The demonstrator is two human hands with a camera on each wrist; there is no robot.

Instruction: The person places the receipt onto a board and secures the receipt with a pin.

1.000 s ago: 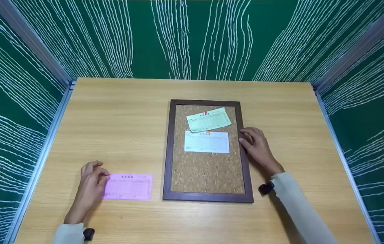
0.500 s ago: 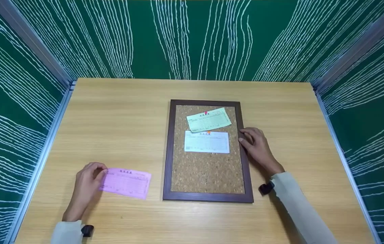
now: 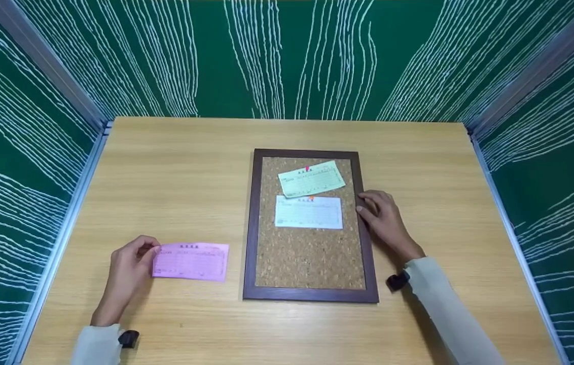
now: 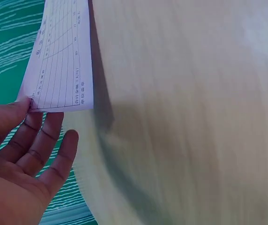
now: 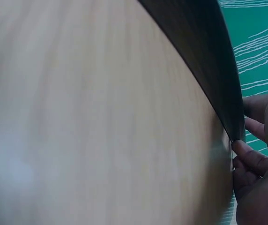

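Note:
My left hand (image 3: 127, 268) pinches the left end of a pink paper slip (image 3: 190, 262). In the left wrist view the printed slip (image 4: 61, 61) is lifted off the table and casts a shadow, with the thumb on its corner and other fingers behind or below. A brown-framed cork board (image 3: 310, 258) lies flat to the right. On it are a green slip (image 3: 312, 180) under a red pin (image 3: 308, 168) and a white slip (image 3: 309, 213) under an orange pin (image 3: 311, 198). My right hand (image 3: 386, 220) grips the board's right frame edge; the right wrist view shows its fingers (image 5: 253, 159) at the dark frame side.
The wooden table (image 3: 180, 167) surrounds the board on every side. Green walls (image 3: 312, 56) with wavy white lines close off the back and both sides, with metal posts (image 3: 48, 61) at the corners. Each sleeve has a black wrist camera (image 3: 397, 281).
My left hand has raised the pink slip from the table and moved slightly up and left. The slip tilted partway and is nearly level again. Right hand and cork board have stayed put.

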